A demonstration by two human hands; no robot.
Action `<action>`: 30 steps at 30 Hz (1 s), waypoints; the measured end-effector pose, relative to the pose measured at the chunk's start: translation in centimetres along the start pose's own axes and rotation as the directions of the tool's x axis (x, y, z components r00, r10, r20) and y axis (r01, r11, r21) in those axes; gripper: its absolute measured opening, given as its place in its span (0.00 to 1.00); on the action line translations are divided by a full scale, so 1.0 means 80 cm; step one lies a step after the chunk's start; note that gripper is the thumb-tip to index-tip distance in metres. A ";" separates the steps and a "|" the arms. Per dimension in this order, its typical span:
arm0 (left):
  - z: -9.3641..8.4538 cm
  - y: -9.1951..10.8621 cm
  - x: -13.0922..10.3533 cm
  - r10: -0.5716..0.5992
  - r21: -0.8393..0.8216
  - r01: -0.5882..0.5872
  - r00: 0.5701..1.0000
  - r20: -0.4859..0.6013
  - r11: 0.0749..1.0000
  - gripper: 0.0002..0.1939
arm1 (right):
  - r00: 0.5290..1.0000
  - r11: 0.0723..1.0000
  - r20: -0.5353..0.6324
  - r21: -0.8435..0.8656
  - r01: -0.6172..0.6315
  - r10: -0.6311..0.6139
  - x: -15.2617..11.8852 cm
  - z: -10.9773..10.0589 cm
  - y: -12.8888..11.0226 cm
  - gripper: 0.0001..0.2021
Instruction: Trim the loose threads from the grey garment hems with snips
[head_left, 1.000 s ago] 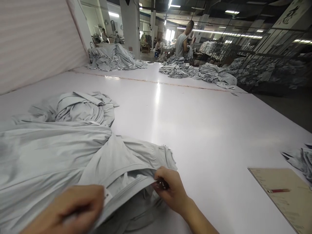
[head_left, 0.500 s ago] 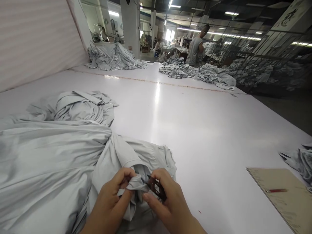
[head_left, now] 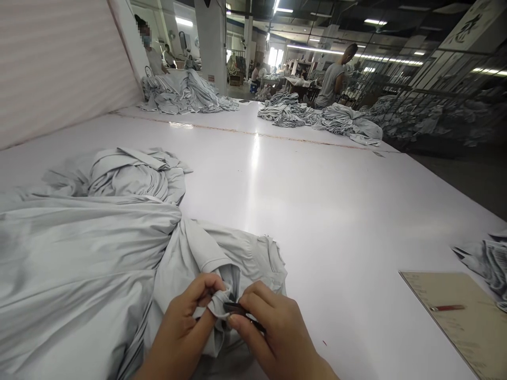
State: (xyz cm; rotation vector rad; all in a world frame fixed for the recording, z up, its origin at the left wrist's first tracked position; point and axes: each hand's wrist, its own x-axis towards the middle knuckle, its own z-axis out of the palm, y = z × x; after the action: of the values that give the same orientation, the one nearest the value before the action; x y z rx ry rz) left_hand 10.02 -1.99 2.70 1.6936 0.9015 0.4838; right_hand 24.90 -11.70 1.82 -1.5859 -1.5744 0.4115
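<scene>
My left hand (head_left: 184, 322) pinches a folded edge of a light grey garment (head_left: 208, 250) between thumb and fingers. Close beside it, my right hand (head_left: 273, 322) is closed around dark thread snips (head_left: 237, 307). The tips of the snips touch the pinched fold; whether a thread lies between the blades is too small to tell. The garment has a stitched hem and spreads over the table under both hands. To its left lies a wide, wrinkled mass of the same grey cloth (head_left: 79, 258).
Behind the cloth sits a crumpled grey bundle (head_left: 138, 177). A tan board (head_left: 447, 327) with a red pen (head_left: 447, 307) lies at the right of the white table (head_left: 336, 211), near more grey fabric (head_left: 495, 264). Garment piles (head_left: 182, 92) line the far edge, where people stand.
The snips have turned flatter and their tips have moved left onto the pinched fold. At the back, one person has shifted right, and another has appeared at the left.
</scene>
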 end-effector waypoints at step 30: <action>-0.030 0.032 0.008 -0.172 -0.026 0.182 0.960 0.219 0.983 0.17 | 0.959 0.892 0.106 0.352 -0.285 0.264 0.019 -0.006 0.034 0.09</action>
State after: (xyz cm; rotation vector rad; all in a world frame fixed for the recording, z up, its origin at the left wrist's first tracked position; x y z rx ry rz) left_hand 9.49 -0.27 5.81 1.5721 0.8656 0.1938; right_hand 27.28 -10.04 0.59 -1.5129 -1.2240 0.8589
